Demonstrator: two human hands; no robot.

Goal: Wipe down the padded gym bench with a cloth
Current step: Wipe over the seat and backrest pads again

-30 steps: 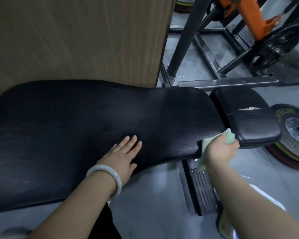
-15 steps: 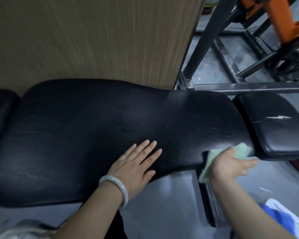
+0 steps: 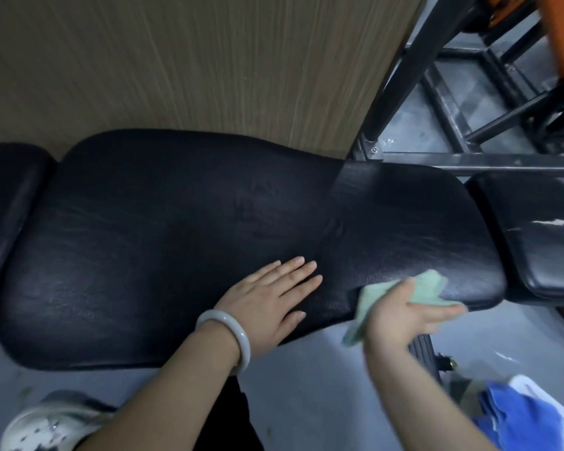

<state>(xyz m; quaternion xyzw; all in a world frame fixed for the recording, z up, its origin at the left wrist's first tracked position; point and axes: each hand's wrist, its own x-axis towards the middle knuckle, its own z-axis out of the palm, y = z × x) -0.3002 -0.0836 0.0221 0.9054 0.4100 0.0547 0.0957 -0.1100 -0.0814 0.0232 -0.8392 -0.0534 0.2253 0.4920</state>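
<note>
The long black padded bench (image 3: 183, 229) lies across the view, with a smaller black seat pad (image 3: 541, 236) at its right end. My left hand (image 3: 271, 304) rests flat on the bench's near side, fingers straight, a pale bangle on the wrist. My right hand (image 3: 407, 310) presses a light green cloth (image 3: 430, 288) against the bench's near right edge. Part of the cloth hangs below the edge beside my wrist.
A wood-grain wall panel (image 3: 176, 66) stands right behind the bench. A black steel rack frame (image 3: 469, 161) and orange machine part are at the back right. A blue and white cloth (image 3: 534, 415) lies on the grey floor at lower right. My shoe (image 3: 46, 424) is at lower left.
The view has shifted left along the bench. My right hand has slid the green cloth leftwards, from the gap by the seat pad onto the bench's near edge. My left hand stays flat on the pad.
</note>
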